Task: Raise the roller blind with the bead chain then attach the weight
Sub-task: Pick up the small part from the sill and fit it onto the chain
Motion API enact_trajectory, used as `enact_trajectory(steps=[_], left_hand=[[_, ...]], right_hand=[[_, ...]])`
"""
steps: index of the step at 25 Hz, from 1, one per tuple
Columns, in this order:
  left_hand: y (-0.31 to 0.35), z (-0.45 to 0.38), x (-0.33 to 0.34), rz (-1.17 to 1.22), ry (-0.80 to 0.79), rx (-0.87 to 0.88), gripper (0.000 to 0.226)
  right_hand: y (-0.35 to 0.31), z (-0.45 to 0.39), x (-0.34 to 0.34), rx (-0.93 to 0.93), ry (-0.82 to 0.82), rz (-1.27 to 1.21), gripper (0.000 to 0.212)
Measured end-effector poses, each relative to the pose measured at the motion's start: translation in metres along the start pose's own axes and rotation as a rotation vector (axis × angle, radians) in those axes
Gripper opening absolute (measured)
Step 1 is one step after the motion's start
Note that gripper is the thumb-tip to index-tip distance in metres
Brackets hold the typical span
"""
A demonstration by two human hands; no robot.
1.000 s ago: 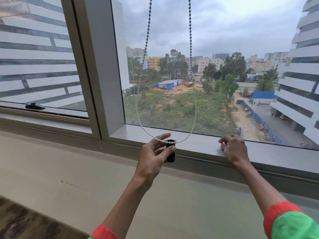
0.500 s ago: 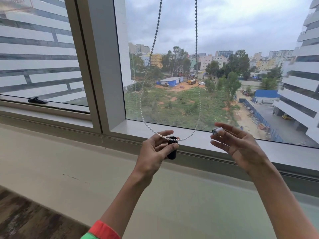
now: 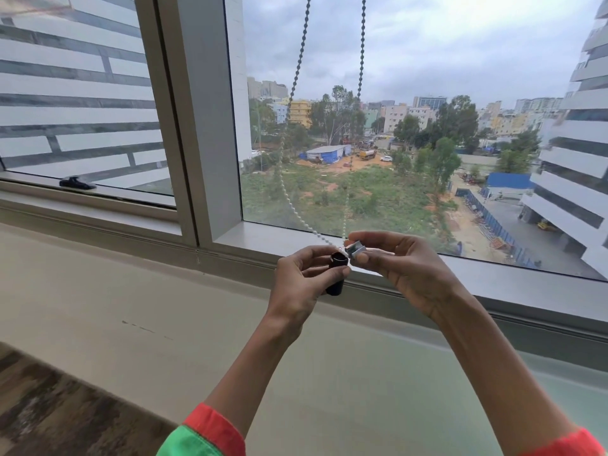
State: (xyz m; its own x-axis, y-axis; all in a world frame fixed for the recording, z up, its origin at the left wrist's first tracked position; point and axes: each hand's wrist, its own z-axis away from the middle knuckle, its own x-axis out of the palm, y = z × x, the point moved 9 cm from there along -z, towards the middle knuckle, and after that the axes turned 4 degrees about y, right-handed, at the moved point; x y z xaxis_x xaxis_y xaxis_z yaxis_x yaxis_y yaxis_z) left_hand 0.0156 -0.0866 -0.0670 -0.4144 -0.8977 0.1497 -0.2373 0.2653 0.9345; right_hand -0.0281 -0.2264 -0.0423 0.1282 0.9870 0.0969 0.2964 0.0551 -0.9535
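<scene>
Both hands meet at the chain's lowest point

Half a second ago the right hand [image 3: 404,264] was out to the right, apart from the left, with a small grey piece [image 3: 356,250] at its fingertips. Now it has come across so that the piece sits just above the open mouth of the black weight [image 3: 337,273]. The bead chain [image 3: 297,69] has narrowed from a wide, slack curve into a tight V whose bottom lies between the two hands. Judging from this, the raising is done and the fitting of the weight is in hand, not yet finished.

The left hand [image 3: 304,278] grips the black weight upright, fingers curled round it, palm towards the window sill [image 3: 269,240]. The right hand pinches the grey piece between thumb and forefinger, remaining fingers loosely extended, wrist bent inward. Both forearms rise from below.
</scene>
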Motion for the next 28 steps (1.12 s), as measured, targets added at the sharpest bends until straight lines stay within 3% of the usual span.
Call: enact_trajectory(steps=[6,11,15,19,25,28], left_hand=[[0.005,0.001,-0.004,0.009,0.048,0.003,0.026],[0.004,0.002,-0.006,-0.050,0.072,-0.022,0.026],[-0.008,0.009,-0.004,-0.033,0.087,-0.085,0.023],[-0.010,0.014,0.000,-0.059,0.047,-0.103,0.024],[-0.014,0.019,-0.013,-0.150,0.178,-0.094,0.024],[-0.020,0.025,-0.021,-0.226,0.242,-0.109,0.028]], right_hand=[[-0.016,0.001,0.000,-0.050,0.017,0.061,0.040],[-0.042,-0.002,0.010,-0.155,-0.028,0.394,0.032],[-0.031,0.008,0.007,-0.113,-0.014,0.514,0.025],[-0.014,0.021,0.020,-0.064,-0.107,0.618,0.017],[-0.030,0.017,0.018,-0.167,0.076,0.640,0.007],[-0.033,0.023,0.024,-0.188,0.056,0.602,0.008]])
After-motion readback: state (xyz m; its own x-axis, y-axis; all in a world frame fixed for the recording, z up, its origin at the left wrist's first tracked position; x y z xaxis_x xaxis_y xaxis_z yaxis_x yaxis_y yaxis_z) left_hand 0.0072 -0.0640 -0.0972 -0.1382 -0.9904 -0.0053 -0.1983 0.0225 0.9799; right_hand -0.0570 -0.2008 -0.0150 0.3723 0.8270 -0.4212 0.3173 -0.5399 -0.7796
